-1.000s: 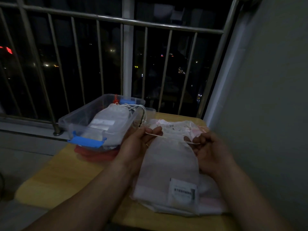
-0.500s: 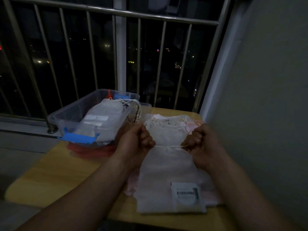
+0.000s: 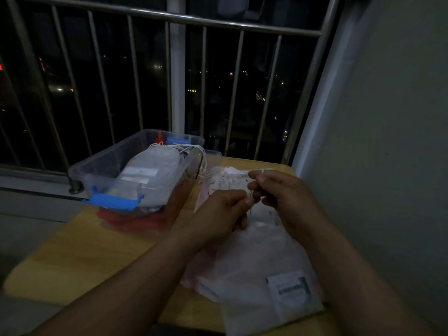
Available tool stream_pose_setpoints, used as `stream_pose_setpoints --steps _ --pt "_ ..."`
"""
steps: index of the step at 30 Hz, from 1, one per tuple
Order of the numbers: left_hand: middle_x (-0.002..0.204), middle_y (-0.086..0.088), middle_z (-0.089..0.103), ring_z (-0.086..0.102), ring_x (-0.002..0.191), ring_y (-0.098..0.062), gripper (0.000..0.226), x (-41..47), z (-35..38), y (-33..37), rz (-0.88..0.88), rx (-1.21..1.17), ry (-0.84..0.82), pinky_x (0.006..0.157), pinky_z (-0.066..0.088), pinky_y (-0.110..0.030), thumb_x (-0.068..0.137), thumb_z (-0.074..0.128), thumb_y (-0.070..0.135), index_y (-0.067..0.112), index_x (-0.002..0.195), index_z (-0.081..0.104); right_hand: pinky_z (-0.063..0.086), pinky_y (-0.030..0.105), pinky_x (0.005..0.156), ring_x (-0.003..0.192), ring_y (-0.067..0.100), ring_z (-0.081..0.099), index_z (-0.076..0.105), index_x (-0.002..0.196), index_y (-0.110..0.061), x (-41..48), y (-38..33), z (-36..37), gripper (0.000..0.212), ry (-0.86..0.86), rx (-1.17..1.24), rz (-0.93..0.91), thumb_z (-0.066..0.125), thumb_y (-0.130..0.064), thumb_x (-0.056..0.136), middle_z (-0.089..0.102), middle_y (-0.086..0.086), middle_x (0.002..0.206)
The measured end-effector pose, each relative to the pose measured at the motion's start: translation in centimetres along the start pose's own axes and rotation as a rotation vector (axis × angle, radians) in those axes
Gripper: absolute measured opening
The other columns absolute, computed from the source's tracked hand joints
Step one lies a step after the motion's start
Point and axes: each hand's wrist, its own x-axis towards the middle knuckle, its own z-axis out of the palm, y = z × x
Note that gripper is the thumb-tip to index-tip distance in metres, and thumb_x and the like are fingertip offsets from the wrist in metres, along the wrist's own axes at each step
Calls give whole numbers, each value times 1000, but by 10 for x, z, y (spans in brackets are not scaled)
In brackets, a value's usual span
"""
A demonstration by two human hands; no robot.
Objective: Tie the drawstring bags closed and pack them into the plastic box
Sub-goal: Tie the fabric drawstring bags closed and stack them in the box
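Note:
A white drawstring bag (image 3: 257, 267) with a printed label lies on top of a pile of similar bags on the wooden table (image 3: 80, 253). My left hand (image 3: 223, 214) and my right hand (image 3: 288, 197) meet over the bag's gathered neck, each pinching its thin white drawstring between thumb and fingers. The clear plastic box (image 3: 101, 170) with a blue latch stands at the left rear of the table. A tied white bag (image 3: 150, 170) lies inside it, its strings hanging over the right rim.
A red lid or sheet (image 3: 131, 220) lies under the box. More pink and white bags (image 3: 225, 178) are stacked behind my hands. A metal railing (image 3: 174, 76) runs along the back and a grey wall (image 3: 388, 141) stands close on the right.
My hands were apart pulling the string taut across the bag's neck. They have come together at the middle, and the neck is gathered under them.

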Motion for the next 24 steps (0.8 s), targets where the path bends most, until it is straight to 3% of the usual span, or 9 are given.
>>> stream_pose_setpoints --steps 3,6,9,12,17,20,22,24 --pt "66 -5 65 50 48 3 30 1 3 1 -23 -39 52 52 37 -9 108 51 26 7 89 64 54 24 73 86 13 72 74 114 -20 3 5 6 20 16 89 39 58 -18 102 78 1 96" --pt "60 0 62 50 48 0 27 3 5 -3 -51 -89 127 52 39 -12 108 52 27 13 89 65 57 29 69 84 20 74 69 106 -9 4 11 6 11 84 110 155 64 -14 98 76 9 94" --pt "56 4 59 54 53 -5 25 9 5 -12 -49 -171 211 58 44 -22 107 53 29 17 95 72 59 33 85 92 23 75 74 95 -11 -3 16 4 6 -64 -37 205 70 -10 93 79 10 94" --pt "57 8 57 54 57 -2 23 13 5 -16 -29 -155 258 60 44 -21 106 55 29 21 102 77 55 29 92 96 14 74 80 91 -20 -9 17 8 7 -131 -187 156 74 -16 89 80 -3 93" --pt "86 7 73 65 77 2 24 11 7 -13 43 -161 256 72 47 -14 105 57 24 17 110 79 54 30 93 93 9 73 82 88 -19 -9 20 13 6 -141 -189 145 76 -20 89 80 -5 91" --pt "99 2 77 70 93 -4 23 13 7 -14 68 -158 284 82 52 -20 105 59 23 15 109 80 54 34 97 97 15 73 81 86 -19 -9 22 14 8 -162 -148 147 75 -18 89 80 -1 93" --pt "90 -2 76 69 85 -10 23 14 7 -15 57 -166 324 76 51 -23 105 59 22 16 105 80 53 37 99 99 18 73 81 87 -15 -8 22 16 10 -168 -72 160 71 -15 91 79 3 96" --pt "73 8 71 64 69 -6 25 16 6 -19 23 -167 378 67 48 -24 106 55 26 21 102 79 51 41 101 102 24 71 79 93 -8 -7 21 18 12 -162 64 203 68 -12 94 79 11 102"
